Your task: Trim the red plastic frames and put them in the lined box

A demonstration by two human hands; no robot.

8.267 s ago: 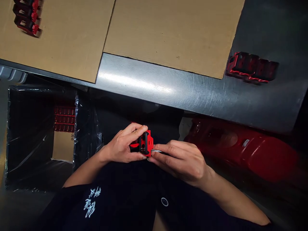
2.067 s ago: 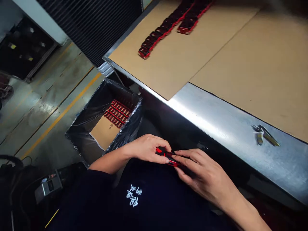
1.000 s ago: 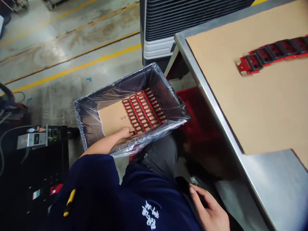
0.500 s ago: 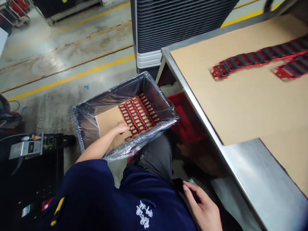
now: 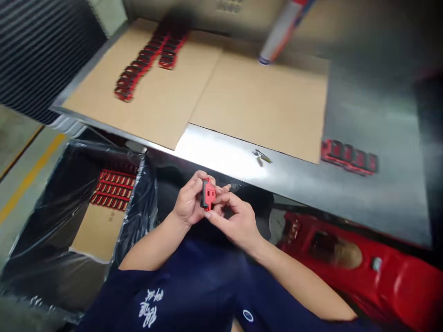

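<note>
A short red and black drag-chain piece (image 5: 208, 194) stands upright between my hands, above my lap. My left hand (image 5: 189, 199) grips it from the left side. Fingers of my right hand (image 5: 235, 216) pinch its lower right edge. The piece's far side is hidden by my fingers.
Two lengths of drag chain (image 5: 138, 62) lie on cardboard sheets (image 5: 259, 101) on a steel table (image 5: 363, 203). A short chain section (image 5: 349, 157) and small metal parts (image 5: 262, 157) rest on the steel. A plastic-lined bin (image 5: 65, 207) holds rows of chain left of me. A red object (image 5: 346, 263) sits below right.
My left hand has left the bin and my right hand has risen from my lap. Both now hold the chain piece. The view has swung from the bin towards the table.
</note>
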